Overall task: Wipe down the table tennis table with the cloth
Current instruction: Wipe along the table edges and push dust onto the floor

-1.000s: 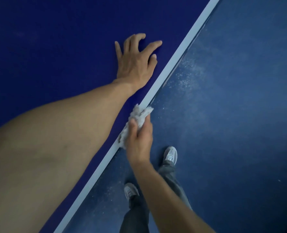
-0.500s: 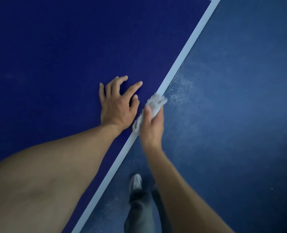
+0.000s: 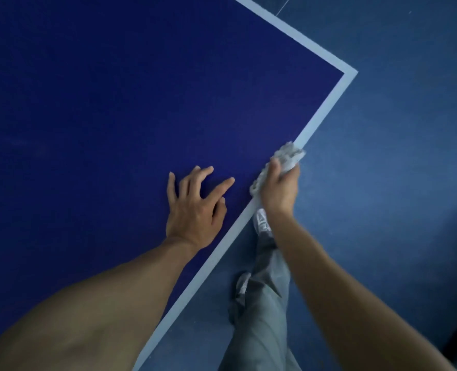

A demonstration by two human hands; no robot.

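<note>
Head view: grey cloth grasped in right grip, pressed on white edge line of blue counter, near corner. Just beside it, left grip released, fingers spread, rested on counter. Blue floor seen beyond edge.

Bare forearms, loose grey trousers (rumpled near the hems), pale trainers with darker side markings.
</note>
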